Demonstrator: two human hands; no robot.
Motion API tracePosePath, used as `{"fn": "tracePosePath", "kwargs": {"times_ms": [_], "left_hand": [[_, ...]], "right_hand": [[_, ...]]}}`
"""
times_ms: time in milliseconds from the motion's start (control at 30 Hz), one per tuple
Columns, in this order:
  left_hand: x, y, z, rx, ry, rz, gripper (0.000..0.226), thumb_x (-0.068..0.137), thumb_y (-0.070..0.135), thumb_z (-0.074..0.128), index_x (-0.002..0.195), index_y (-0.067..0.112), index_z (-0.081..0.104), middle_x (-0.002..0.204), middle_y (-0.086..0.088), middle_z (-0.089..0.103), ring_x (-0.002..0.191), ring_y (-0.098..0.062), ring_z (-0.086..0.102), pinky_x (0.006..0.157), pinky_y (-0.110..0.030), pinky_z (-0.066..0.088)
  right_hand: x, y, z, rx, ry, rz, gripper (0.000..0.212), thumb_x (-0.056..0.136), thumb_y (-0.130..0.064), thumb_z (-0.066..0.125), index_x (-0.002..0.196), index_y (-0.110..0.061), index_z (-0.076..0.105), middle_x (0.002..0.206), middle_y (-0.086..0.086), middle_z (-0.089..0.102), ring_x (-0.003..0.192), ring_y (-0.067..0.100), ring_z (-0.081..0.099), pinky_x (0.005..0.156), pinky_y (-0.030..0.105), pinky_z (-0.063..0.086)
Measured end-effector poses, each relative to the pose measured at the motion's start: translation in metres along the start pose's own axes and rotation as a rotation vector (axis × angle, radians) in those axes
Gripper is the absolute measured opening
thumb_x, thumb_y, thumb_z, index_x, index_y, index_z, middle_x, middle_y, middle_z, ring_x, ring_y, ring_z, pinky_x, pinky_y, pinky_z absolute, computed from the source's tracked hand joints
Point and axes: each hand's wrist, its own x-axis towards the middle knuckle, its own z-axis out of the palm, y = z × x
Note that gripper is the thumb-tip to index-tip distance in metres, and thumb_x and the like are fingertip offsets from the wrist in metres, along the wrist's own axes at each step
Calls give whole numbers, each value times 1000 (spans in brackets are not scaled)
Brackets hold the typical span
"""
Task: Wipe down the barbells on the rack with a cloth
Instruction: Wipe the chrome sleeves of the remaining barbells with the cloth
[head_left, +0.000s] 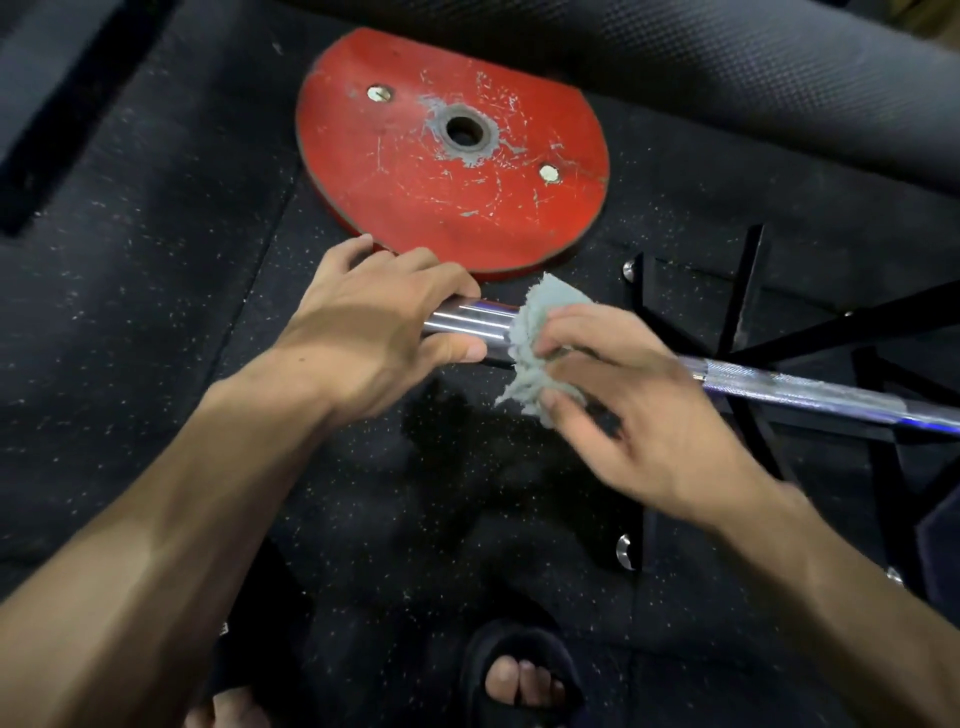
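We stand on a speckled rubber floor (156, 260), a red plate (452, 150) lying flat beyond the hands. The bar (810, 389) runs left to right across us onto a black rack (748, 291). Left hand (374, 332) grips its sleeve end; right hand (634, 410) pinches the cloth (540, 317) against it, just beside.

No readable text, label, brand or number shows on anything here.
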Motion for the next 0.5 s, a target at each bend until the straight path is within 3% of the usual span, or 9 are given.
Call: {"fn": "tracePosePath", "kwargs": {"times_ms": [133, 267, 367, 500], "left_hand": [[2, 1, -2, -18, -33, -8, 53, 87, 75, 37, 123, 42, 58, 110, 19, 59, 113, -9, 54, 123, -39, 9], [4, 0, -4, -17, -41, -8, 50, 89, 71, 41, 127, 42, 58, 114, 18, 61, 117, -9, 54, 123, -38, 8], [5, -2, -5, -10, -52, -11, 50, 90, 70, 41, 128, 42, 58, 113, 17, 62, 118, -10, 54, 123, -36, 8], [10, -2, -7, -6, -127, -29, 45, 91, 69, 38, 124, 45, 58, 107, 18, 62, 116, -9, 54, 123, -38, 7]], "right_hand": [[33, 11, 0, 6, -12, 106, 28, 106, -22, 51, 84, -8, 62, 100, 3, 59, 97, 20, 52, 85, 33, 42], [50, 25, -2, 160, 16, 256, 30, 107, -21, 50, 79, -10, 56, 92, 4, 55, 90, 22, 55, 83, 45, 45], [44, 12, -8, 80, -61, 181, 28, 100, -25, 52, 75, -16, 60, 93, -5, 53, 93, 15, 50, 82, 37, 43], [18, -7, 3, -101, -109, -54, 29, 95, -24, 58, 69, -10, 63, 94, -2, 59, 103, 21, 50, 88, 34, 45]]}}
